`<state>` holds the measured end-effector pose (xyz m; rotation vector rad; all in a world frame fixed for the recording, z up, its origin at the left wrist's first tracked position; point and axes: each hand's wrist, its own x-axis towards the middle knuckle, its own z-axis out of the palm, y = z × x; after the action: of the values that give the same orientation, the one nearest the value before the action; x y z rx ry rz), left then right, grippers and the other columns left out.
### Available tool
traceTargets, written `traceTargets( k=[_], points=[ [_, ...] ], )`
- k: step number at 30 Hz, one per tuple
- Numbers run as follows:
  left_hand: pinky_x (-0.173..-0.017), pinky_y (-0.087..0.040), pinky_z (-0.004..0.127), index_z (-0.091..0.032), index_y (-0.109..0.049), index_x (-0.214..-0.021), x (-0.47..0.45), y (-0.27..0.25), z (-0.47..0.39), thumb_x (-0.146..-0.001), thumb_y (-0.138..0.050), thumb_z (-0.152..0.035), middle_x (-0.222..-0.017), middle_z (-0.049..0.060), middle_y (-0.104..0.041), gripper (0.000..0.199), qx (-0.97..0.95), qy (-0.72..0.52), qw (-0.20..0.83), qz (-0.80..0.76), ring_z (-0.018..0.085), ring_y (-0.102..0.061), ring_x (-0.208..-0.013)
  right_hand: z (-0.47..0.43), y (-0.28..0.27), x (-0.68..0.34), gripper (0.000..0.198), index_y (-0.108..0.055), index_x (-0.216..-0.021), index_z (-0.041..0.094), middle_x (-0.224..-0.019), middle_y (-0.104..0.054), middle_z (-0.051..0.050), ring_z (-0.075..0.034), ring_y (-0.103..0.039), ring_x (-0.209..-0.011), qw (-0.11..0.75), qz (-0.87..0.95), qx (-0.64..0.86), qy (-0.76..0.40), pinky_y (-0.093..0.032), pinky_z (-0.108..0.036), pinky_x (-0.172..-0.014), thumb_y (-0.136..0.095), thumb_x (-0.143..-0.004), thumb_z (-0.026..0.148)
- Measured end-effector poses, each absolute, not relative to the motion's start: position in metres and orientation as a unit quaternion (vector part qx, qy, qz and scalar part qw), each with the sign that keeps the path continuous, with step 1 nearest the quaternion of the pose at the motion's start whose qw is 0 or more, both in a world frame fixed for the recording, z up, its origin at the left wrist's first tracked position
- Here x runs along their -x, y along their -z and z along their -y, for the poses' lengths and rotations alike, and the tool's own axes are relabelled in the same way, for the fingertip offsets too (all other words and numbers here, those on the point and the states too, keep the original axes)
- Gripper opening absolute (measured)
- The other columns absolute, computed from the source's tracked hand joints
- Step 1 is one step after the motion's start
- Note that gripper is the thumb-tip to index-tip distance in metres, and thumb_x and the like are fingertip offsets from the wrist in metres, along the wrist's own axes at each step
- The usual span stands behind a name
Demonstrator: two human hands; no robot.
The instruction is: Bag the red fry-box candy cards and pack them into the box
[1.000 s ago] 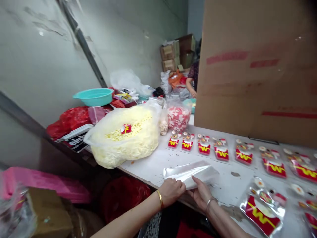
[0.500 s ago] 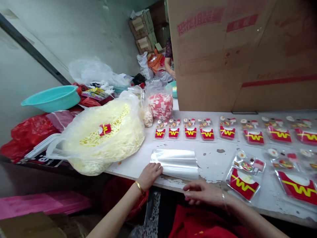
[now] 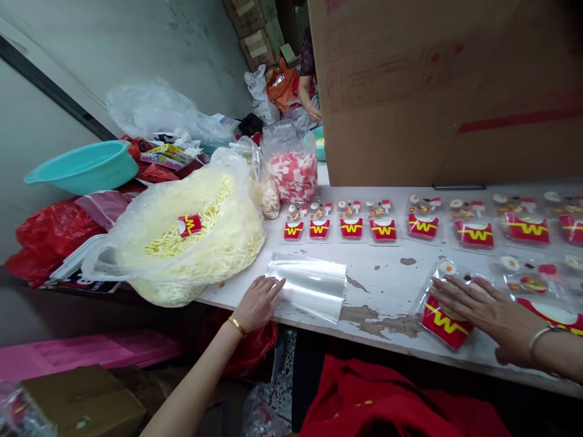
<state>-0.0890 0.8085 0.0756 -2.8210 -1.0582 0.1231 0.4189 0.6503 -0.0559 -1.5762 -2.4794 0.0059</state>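
My left hand [image 3: 255, 303] lies with fingers spread on the left end of a stack of clear plastic bags [image 3: 314, 285] near the table's front edge. My right hand [image 3: 494, 315], fingers stretched out, rests over a clear blister pack [image 3: 449, 321] with a red fry box marked by a yellow W and small toy foods. It covers part of that pack. Another blister pack [image 3: 540, 285] lies just beyond it to the right. Behind them runs a row of similar packs [image 3: 350, 227].
A large bag of pale yellow toy fries [image 3: 218, 243] stands at the left, with a red fry box [image 3: 189, 225] on top. Behind it are a bag of pink-and-white pieces [image 3: 294, 176] and a turquoise basin [image 3: 84, 167]. A big carton [image 3: 392, 121] blocks the back; a co-worker's arm [image 3: 310, 91] shows beside it.
My right hand has moved right, from the table's front edge onto the blister pack. The stack of bags has shifted slightly left and turned, with my left hand still at its end.
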Motion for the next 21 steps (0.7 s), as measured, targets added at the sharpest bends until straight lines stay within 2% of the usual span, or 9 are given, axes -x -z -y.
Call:
traceTargets(
  k=[4,5,7,9,11,15,21],
  points=[
    [-0.095,-0.042,0.038,-0.018,-0.050,-0.124,0.033,-0.077,-0.799,-0.089,-0.044,-0.025,-0.114,0.010,-0.057,0.037,0.905,0.102,0.021,0.412,0.022,-0.052,-0.106,-0.678,0.045,-0.413,0.104,-0.032,-0.143,0.019,-0.151,-0.017,-0.009,-0.032,-0.013,-0.139,0.069,0.848,0.525,-0.022,-0.001,-0.051,-0.111,-0.064,-0.045,0.015],
    [-0.095,-0.043,0.037,-0.019,-0.052,-0.122,0.015,-0.072,-0.798,-0.091,-0.043,-0.031,-0.117,0.010,-0.057,0.035,0.903,0.121,0.007,0.413,0.021,-0.052,-0.108,-0.684,0.040,-0.407,0.102,-0.031,-0.144,0.018,-0.150,-0.020,-0.010,-0.031,-0.014,-0.139,0.063,0.848,0.524,-0.035,-0.001,-0.050,-0.111,-0.065,-0.048,0.018],
    [-0.102,-0.037,0.041,-0.020,-0.047,-0.129,-0.016,-0.055,-0.799,-0.092,-0.042,-0.040,-0.130,0.011,-0.050,0.042,0.914,0.113,-0.007,0.390,0.024,-0.045,-0.122,-0.695,0.033,-0.395,0.096,-0.032,-0.143,0.019,-0.149,-0.026,-0.012,-0.030,-0.014,-0.139,0.056,0.851,0.519,-0.063,-0.002,-0.049,-0.111,-0.068,-0.054,0.027],
    [-0.110,-0.026,0.049,-0.022,-0.041,-0.135,-0.035,-0.035,-0.800,-0.090,-0.043,-0.047,-0.143,0.010,-0.039,0.052,0.929,0.070,-0.007,0.364,0.027,-0.030,-0.134,-0.701,0.028,-0.385,0.094,-0.033,-0.143,0.019,-0.147,-0.031,-0.013,-0.031,-0.015,-0.138,0.058,0.850,0.516,-0.082,-0.004,-0.050,-0.112,-0.070,-0.058,0.035],
    [-0.111,-0.020,0.054,-0.026,-0.035,-0.139,-0.040,-0.017,-0.803,-0.089,-0.043,-0.051,-0.148,0.008,-0.030,0.056,0.934,0.028,-0.008,0.356,0.029,-0.020,-0.139,-0.703,0.028,-0.379,0.095,-0.033,-0.143,0.018,-0.145,-0.034,-0.015,-0.033,-0.019,-0.137,0.066,0.849,0.518,-0.087,-0.007,-0.051,-0.111,-0.071,-0.059,0.040],
    [-0.112,-0.018,0.055,-0.030,-0.032,-0.140,-0.028,0.000,-0.807,-0.092,-0.038,-0.048,-0.151,0.005,-0.024,0.052,0.934,0.018,-0.009,0.356,0.028,-0.016,-0.141,-0.703,0.033,-0.377,0.093,-0.033,-0.143,0.017,-0.142,-0.037,-0.019,-0.036,-0.028,-0.133,0.072,0.855,0.508,-0.070,-0.014,-0.056,-0.109,-0.070,-0.063,0.046],
    [-0.112,-0.023,0.049,-0.021,-0.049,-0.128,-0.025,0.001,-0.809,-0.093,-0.040,-0.037,-0.137,0.009,-0.047,0.039,0.945,0.086,-0.023,0.314,0.024,-0.032,-0.135,-0.701,0.035,-0.374,0.089,-0.038,-0.140,0.016,-0.137,-0.043,-0.020,-0.037,-0.036,-0.128,0.076,0.854,0.515,-0.031,-0.024,-0.056,-0.106,-0.067,-0.066,0.054]
  ],
)
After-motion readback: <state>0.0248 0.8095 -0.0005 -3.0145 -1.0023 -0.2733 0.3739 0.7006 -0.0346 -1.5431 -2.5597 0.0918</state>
